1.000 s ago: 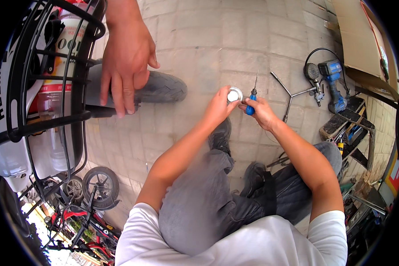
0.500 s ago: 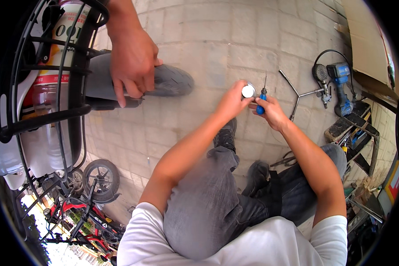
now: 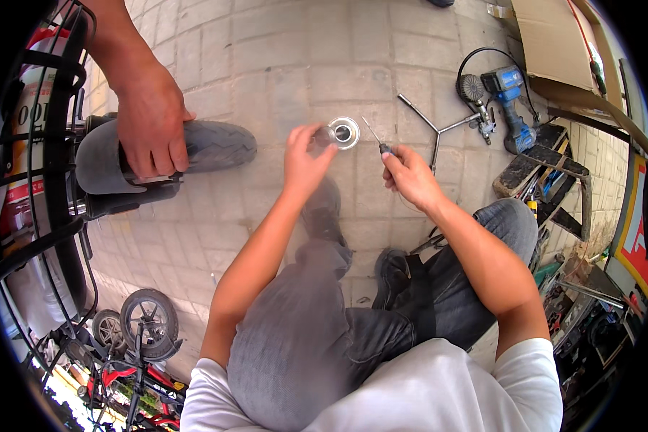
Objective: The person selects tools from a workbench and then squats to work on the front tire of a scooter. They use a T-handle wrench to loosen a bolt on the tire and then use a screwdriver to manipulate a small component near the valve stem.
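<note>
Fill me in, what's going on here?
Someone seated is working over the paving. Their left hand pinches a blurred round piece right by a silver ring-shaped part; whether it holds the ring too isn't clear. The right hand holds a thin screwdriver, its tip pointing up, clear of the ring. Another person's hand is over a wheel on the left. A Y-shaped wrench and blue power tool lie to the right.
</note>
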